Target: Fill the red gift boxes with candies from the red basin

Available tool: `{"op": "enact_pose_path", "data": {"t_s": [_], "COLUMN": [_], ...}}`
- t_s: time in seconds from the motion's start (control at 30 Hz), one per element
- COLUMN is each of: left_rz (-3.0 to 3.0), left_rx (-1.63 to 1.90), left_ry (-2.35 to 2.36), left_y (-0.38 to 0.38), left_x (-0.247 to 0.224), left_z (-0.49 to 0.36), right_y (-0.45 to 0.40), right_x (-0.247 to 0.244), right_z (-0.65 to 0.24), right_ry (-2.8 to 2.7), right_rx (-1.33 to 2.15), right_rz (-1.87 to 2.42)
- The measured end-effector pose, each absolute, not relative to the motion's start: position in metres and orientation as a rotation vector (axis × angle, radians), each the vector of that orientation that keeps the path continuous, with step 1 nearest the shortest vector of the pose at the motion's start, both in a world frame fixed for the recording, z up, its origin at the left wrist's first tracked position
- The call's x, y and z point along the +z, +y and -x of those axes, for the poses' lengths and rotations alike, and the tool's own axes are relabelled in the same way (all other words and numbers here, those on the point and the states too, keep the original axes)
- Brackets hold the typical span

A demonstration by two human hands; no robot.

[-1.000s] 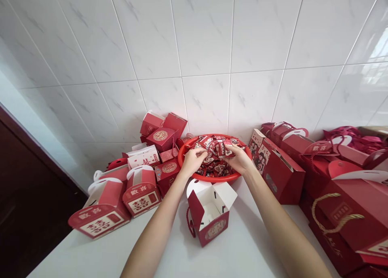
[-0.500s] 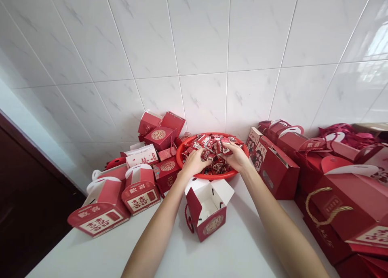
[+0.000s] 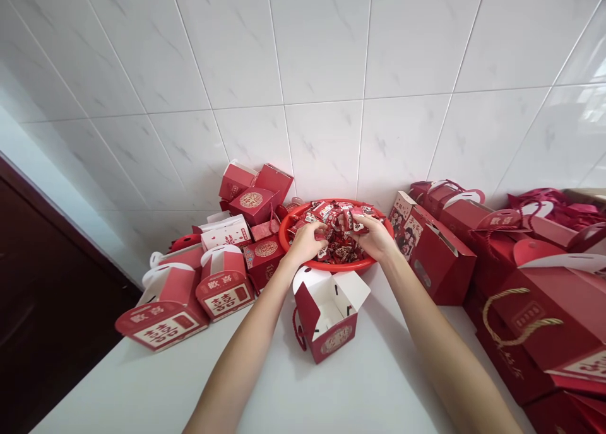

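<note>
A red plastic basin (image 3: pixel 341 267) against the wall holds a heap of red-wrapped candies (image 3: pixel 338 252). Both of my hands reach into it. On the left side of the heap, my left hand (image 3: pixel 307 243) has its fingers curled down among the wrappers; what lies under the fingertips is hidden. My right hand (image 3: pixel 377 237), at the basin's right side, pinches wrapped candies (image 3: pixel 351 221) between thumb and fingers, just above the heap. Between my forearms stands a red gift box (image 3: pixel 331 342), flaps up and white inside, with a red cord handle hanging on its left.
Double-happiness boxes (image 3: pixel 163 330) and a stack of red boxes (image 3: pixel 255 200) stand on the left of the white table (image 3: pixel 293 396). At right are a tall red box (image 3: pixel 440 257) and a pile of gift boxes (image 3: pixel 525 314) with cord handles. A tiled wall (image 3: pixel 322 137) bounds the back.
The view has shifted slightly, so everything sits a little higher and to the right. My left fingers have curled in more; my right hand keeps candies pinched over the heap.
</note>
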State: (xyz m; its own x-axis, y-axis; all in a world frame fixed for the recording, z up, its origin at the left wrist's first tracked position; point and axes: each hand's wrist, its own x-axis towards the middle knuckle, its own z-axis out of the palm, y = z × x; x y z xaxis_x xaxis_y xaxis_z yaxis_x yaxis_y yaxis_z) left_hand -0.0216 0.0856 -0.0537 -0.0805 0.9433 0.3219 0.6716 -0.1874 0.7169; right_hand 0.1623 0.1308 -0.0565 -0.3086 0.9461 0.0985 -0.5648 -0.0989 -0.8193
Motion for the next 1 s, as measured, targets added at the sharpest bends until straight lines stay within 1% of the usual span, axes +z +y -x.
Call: {"op": "enact_pose_path", "data": {"t_s": [0.33,0.53,0.73,0.87,1.0], "left_rz": [-1.496,-1.398,-1.43,-1.39,-1.368], "left_rx": [1.459,1.621,1.646,1.604,1.592], "left_ry": [1.38,1.308,1.257,1.205,1.197], "left_y": [0.093,0.091,0.091,0.09,0.089], "left_x": [-0.059,-0.057,-0.058,-0.058,-0.053], "left_z": [0.029,0.033,0.035,0.034,0.033], "right_y": [0.126,0.122,0.12,0.12,0.122], "right_x": [-0.054,-0.053,-0.052,-0.053,-0.054], "right_z": [-0.162,-0.159,-0.158,-0.158,-0.157], "right_ry": [-1.048,-1.123,-1.207,-1.24,-1.105], "right_rx": [1.666,1.67,1.662,1.686,1.572], "right_rz": [0.598,0.612,0.645,0.654,0.633]}}
